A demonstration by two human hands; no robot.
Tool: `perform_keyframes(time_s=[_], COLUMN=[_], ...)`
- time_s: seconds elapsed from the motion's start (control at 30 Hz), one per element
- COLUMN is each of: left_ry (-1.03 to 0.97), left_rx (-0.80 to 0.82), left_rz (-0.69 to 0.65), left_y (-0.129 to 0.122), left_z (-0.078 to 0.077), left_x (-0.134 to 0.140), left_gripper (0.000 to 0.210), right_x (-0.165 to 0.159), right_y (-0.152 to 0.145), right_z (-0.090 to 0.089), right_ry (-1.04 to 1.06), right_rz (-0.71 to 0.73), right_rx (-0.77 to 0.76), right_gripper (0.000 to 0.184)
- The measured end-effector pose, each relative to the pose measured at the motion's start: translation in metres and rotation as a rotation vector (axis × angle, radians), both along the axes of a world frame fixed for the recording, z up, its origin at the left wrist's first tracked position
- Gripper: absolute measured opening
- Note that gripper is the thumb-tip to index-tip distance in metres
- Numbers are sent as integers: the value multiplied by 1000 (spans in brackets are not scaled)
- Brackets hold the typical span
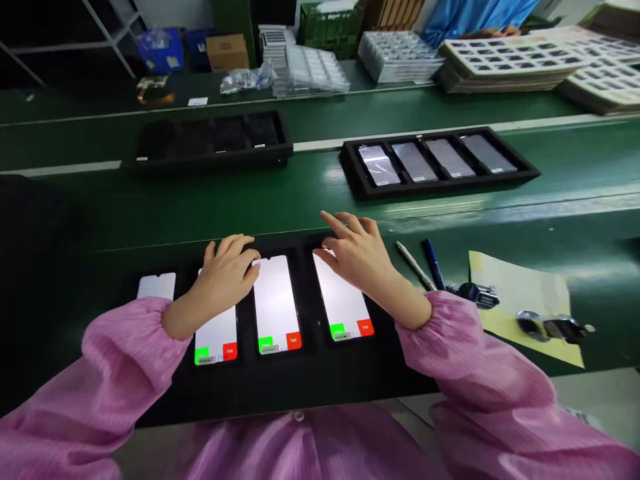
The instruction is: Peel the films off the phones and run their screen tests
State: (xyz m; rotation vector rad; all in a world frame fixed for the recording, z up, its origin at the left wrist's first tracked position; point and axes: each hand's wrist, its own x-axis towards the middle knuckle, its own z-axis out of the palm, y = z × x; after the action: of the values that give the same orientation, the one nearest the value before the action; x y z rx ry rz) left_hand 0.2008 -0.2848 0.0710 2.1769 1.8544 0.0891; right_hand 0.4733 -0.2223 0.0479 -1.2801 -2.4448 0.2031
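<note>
Several lit phone screens lie in a row in a black tray point(320, 380) in front of me. The middle screen point(275, 300) and the right screen point(340, 300) are white, with green "Pass" and red "Fail" boxes at the bottom. My left hand point(225, 277) is over the upper part of another lit screen point(217, 333), its fingertips at the middle screen's upper left edge. Its fingers are bent but apart, holding nothing. My right hand point(355, 250) hovers over the right screen's top, fingers spread and empty. The leftmost screen point(157, 287) is partly covered by my left sleeve.
Beyond the tray stand a black tray with phones point(440, 190) and a darker black tray point(210, 160). To the right are a white pen point(415, 265), a blue pen point(433, 263) and yellow paper point(520, 280) with metal loupe-like items point(550, 328). Stacked trays point(505, 63) line the back.
</note>
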Motion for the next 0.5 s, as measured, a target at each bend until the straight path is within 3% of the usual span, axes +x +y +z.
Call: perform_keyframes(time_s=[0.1, 0.2, 0.3, 0.37, 0.43, 0.5], left_ry=[9, 26, 20, -83, -273, -480], left_rx=[33, 50, 189, 275, 263, 228], left_rz=[14, 3, -38, -161, -377, -576], left_y=[6, 11, 5, -8, -28, -52], left_z=[-4, 2, 10, 11, 8, 1], left_x=[2, 7, 27, 47, 69, 88], left_gripper=[36, 32, 26, 28, 36, 28], right_x=[0, 4, 15, 27, 41, 56], right_y=[6, 19, 12, -13, -52, -94], right_z=[-13, -26, -22, -7, 11, 27], right_ry=[60, 147, 223, 256, 283, 340], right_rz=[-13, -30, 4, 73, 187, 288], right_rx=[-15, -45, -47, -42, -55, -142], right_gripper=[20, 14, 11, 13, 16, 14])
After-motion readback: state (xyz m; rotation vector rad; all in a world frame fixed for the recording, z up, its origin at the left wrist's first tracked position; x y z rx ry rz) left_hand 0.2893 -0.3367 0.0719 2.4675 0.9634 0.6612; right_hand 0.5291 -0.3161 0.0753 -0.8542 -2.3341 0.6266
